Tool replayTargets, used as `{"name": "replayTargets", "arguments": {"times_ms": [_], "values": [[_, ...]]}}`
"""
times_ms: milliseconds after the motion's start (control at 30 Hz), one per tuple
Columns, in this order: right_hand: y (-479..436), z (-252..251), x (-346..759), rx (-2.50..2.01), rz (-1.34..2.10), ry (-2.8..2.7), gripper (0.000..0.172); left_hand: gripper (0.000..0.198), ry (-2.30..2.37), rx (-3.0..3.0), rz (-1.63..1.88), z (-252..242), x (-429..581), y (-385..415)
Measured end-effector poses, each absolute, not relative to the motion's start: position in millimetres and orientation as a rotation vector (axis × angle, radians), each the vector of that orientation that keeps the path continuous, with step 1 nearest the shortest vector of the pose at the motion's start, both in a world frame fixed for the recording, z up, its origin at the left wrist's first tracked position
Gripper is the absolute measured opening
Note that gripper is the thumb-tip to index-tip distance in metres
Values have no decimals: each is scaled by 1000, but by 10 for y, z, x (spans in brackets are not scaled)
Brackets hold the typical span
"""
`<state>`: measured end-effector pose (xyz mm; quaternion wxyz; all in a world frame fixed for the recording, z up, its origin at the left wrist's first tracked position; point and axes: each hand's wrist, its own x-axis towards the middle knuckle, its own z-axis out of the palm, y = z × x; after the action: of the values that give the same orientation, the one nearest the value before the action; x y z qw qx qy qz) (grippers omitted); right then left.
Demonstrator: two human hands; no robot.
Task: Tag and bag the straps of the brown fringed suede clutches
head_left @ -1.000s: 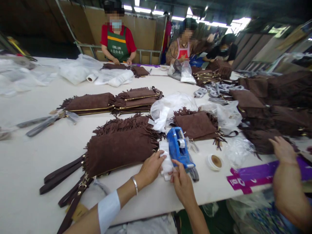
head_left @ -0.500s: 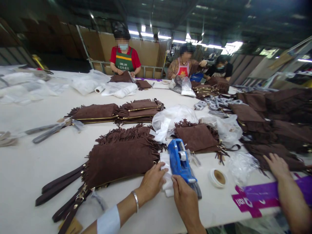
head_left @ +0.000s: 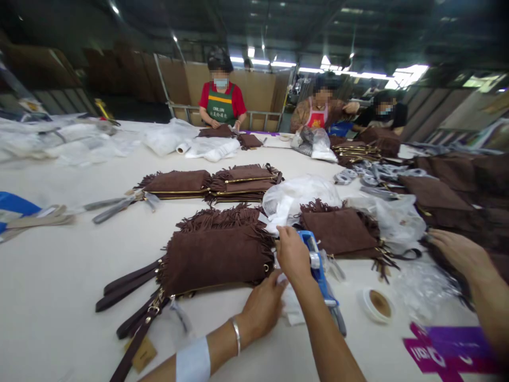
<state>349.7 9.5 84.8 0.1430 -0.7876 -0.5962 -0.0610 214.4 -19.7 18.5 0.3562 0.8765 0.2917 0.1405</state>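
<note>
My left hand (head_left: 263, 306), with a silver bangle at its wrist, is closed in a pinch on a thin white sheet (head_left: 293, 307) that lies on a small stack of white sheets. My right hand (head_left: 293, 253) has reached across, just beyond the left. Its fingers are bent together, and what they hold, if anything, is hidden. Beside it stands a blue tape dispenser (head_left: 323, 281), partly covered by my right hand and forearm. Left of both hands lies a dark brown fringed suede bag (head_left: 217, 260), with wrist straps and gold-coloured fittings trailing at its left end.
Another person's hand (head_left: 461, 254) reaches in from the right. Near it are a tape roll (head_left: 377, 306), crumpled clear plastic (head_left: 423, 289) and a purple strip (head_left: 457, 345). More brown bags (head_left: 175, 181) and white plastic (head_left: 302, 196) lie beyond. Several co-workers (head_left: 221, 103) sit across the table.
My right hand has moved forward from the dispenser's near end to its far left side. My left hand has closed on the white sheet. The camera has turned left.
</note>
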Motion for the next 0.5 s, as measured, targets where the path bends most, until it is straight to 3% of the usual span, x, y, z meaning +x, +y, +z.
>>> {"name": "replayTargets", "arguments": {"times_ms": [67,167,267,500], "values": [[500,785,3588,-2303,-114,-1838,39,58,743,2226,385,279,1877,-226],[784,644,3699,-2320,-50,-1878,22,40,826,2173,481,411,1427,-130],[764,557,3754,-2365,-69,-1774,19,26,893,2133,570,538,1170,183],[656,586,3852,-2336,11,-1527,16,26,878,2219,774,735,1697,1098]]}}
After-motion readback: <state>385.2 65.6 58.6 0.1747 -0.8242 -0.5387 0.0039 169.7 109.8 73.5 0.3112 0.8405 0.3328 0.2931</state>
